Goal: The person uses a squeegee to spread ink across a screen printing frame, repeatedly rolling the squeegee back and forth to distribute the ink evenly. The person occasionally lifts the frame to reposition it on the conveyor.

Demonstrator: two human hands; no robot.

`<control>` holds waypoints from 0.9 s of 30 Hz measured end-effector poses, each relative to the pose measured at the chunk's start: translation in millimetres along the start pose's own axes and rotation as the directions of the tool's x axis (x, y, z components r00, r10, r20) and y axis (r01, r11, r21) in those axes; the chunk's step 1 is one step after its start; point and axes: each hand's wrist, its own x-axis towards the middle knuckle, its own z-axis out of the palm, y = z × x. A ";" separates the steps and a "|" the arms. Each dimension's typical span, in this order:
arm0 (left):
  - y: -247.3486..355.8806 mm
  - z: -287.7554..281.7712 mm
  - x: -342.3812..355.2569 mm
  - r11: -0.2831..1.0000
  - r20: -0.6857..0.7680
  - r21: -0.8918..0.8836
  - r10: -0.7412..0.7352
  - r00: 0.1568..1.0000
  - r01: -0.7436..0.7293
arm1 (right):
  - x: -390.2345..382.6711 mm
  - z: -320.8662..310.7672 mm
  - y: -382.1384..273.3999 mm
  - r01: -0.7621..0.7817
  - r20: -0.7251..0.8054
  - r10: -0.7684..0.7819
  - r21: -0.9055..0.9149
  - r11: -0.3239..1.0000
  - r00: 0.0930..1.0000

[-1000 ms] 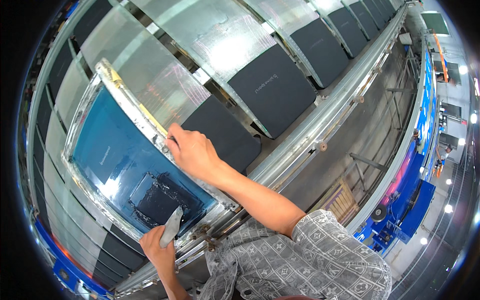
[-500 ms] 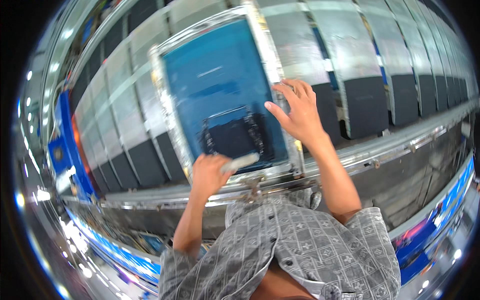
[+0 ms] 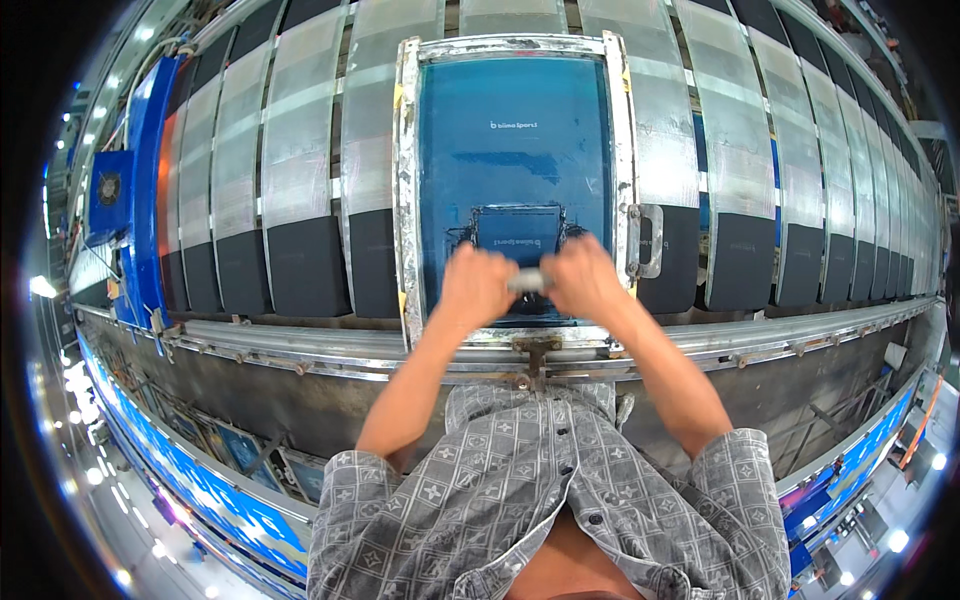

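Rectangular metal-framed blue screen [image 3: 514,90]: upper centre of the view. Right hand [image 3: 582,277]: moved from the screen's right side, now closed on the pale bar-shaped handle [image 3: 528,281] beside the closed left hand [image 3: 480,285], mid-view. The two-handed grip should steady the handle evenly.

Tons of small white lamps [image 3: 899,541] are scattered around the edges, kinda blown out. A blue machine frame [image 3: 148,150] is parked at far left, a long metal rail [image 3: 280,340] is stretched across, and a blue-and-white strip [image 3: 190,465] is seen bending along the lower left.
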 end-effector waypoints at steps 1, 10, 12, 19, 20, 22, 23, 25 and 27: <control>5.7 10.5 -22.0 0.999 0.006 -0.035 0.017 1.000 -0.017 | -16.7 3.4 -11.6 0.018 0.041 -0.019 0.028 0.999 0.999; -37.5 -54.2 82.6 0.997 -0.086 0.067 0.038 0.996 -0.032 | 81.6 -50.2 38.3 -0.044 -0.001 0.044 -0.025 0.999 0.999; -37.6 -48.2 80.4 1.000 -0.108 0.020 0.017 0.994 -0.015 | 80.5 -46.9 37.0 -0.047 -0.039 0.045 -0.049 0.998 0.998; 5.7 13.2 -20.9 0.999 -0.060 -0.020 0.036 0.998 -0.037 | -18.2 2.1 -14.4 0.019 -0.074 -0.014 0.078 0.997 0.997; 4.5 21.0 -26.9 0.998 -0.109 -0.040 0.048 0.993 -0.052 | -22.9 2.9 -17.2 0.020 -0.088 -0.012 0.097 0.995 0.996; 5.5 16.9 -25.1 0.998 -0.087 -0.004 0.058 0.995 -0.059 | -22.8 2.2 -16.7 0.017 -0.091 -0.008 0.098 0.995 0.996; 5.6 14.8 -23.2 0.998 -0.075 0.013 0.063 0.995 -0.062 | -22.4 1.0 -16.1 0.015 -0.092 -0.006 0.099 0.995 0.996; 5.2 2.7 -18.6 0.999 0.043 0.006 0.053 0.998 -0.053 | -18.4 -5.4 -14.5 0.003 0.024 -0.005 0.071 0.997 1.000; 0.8 -12.8 -7.8 0.998 0.079 0.030 0.056 0.995 -0.058 | -7.4 -15.4 -10.8 -0.001 0.054 -0.001 0.032 0.999 0.999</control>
